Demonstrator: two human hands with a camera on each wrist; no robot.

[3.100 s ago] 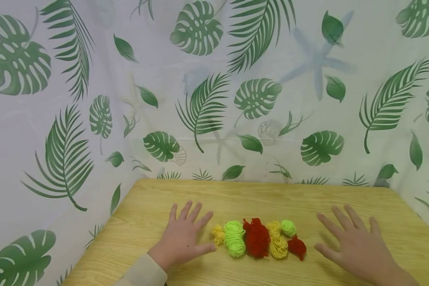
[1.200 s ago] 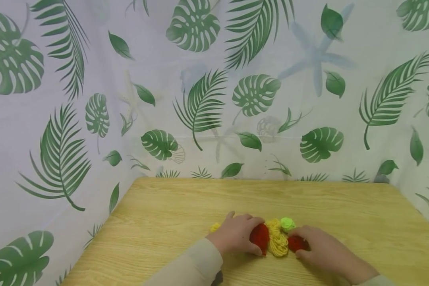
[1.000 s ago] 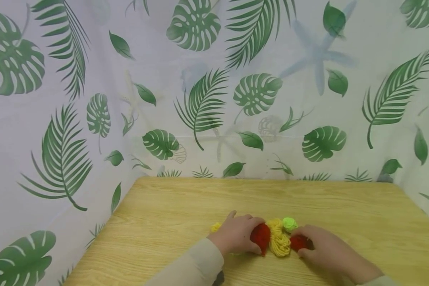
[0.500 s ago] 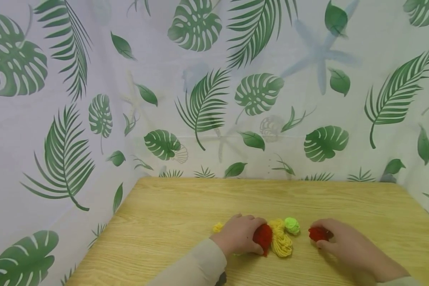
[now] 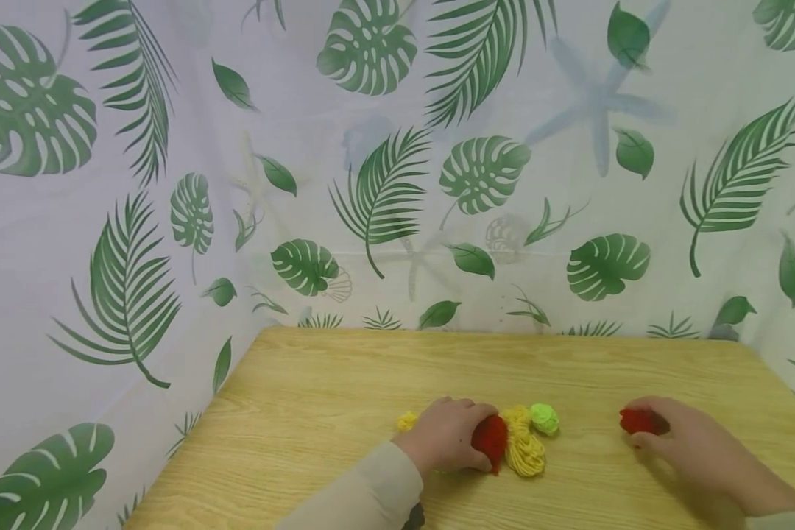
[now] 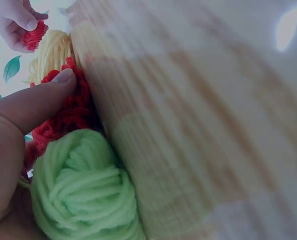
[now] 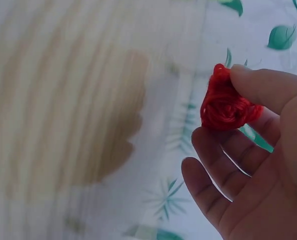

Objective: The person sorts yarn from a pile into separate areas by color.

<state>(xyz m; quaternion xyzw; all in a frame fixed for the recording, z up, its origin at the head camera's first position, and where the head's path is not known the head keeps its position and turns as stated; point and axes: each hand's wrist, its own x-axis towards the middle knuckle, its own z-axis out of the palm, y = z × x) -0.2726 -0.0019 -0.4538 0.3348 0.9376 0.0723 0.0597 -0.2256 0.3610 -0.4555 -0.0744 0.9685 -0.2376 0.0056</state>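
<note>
My left hand [image 5: 440, 436] grips the large red yarn bundle [image 5: 490, 440], thumb on its near side. Under the palm, the left wrist view shows a large light-green yarn bundle [image 6: 86, 190], mostly hidden in the head view. A yellow yarn skein [image 5: 525, 445] lies against the red bundle's right side. Well to the right, my right hand [image 5: 698, 449] pinches a small red yarn ball [image 5: 636, 420] between thumb and fingers. In the right wrist view this small red ball [image 7: 226, 105] is off the table.
A small bright-green yarn ball [image 5: 545, 418] sits behind the yellow skein. A small yellow yarn piece [image 5: 407, 421] shows beyond the left hand. The wooden table [image 5: 305, 390] meets a leaf-printed curtain [image 5: 397, 294] at its back and sides.
Both hands came in from open poses onto the yarn. The right hand then took the small red ball and carried it right, away from the row. The left hand stays on the large red bundle.
</note>
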